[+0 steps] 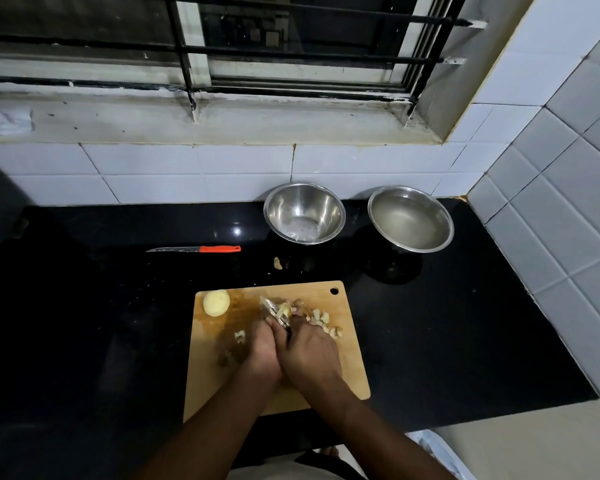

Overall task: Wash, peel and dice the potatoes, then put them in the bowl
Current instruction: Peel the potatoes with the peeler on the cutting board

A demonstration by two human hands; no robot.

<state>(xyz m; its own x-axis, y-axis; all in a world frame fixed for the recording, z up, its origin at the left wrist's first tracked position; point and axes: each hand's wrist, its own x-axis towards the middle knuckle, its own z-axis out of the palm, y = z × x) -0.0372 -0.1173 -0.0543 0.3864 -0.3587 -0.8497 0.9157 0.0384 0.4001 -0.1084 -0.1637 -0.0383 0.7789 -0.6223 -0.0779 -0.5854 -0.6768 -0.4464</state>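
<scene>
Both hands are together over the middle of the cutting board [354,358]. Right hand [309,355] is clenched around a knife [274,310] — blade angles up-left across the board, handle hidden in the fist. Left hand [262,351] is pressed against the right, fingers curled down at the blade where a potato piece [285,309] sits; can't tell whether it's actually pinching it.

Diced potato pieces [323,322] are piled on the board just right of the blade. One stray chunk [239,336] lies left of the hands. A peeled potato [216,302] sits at the board's far-left corner, well apart.

Behind the board on the black table [465,323]: two steel bowls — left bowl [304,213], right bowl [410,218] with water in it. Orange-handled knife [194,249] lies flat to the left of them. Small scrap [278,263] on the table in front of the left bowl.
</scene>
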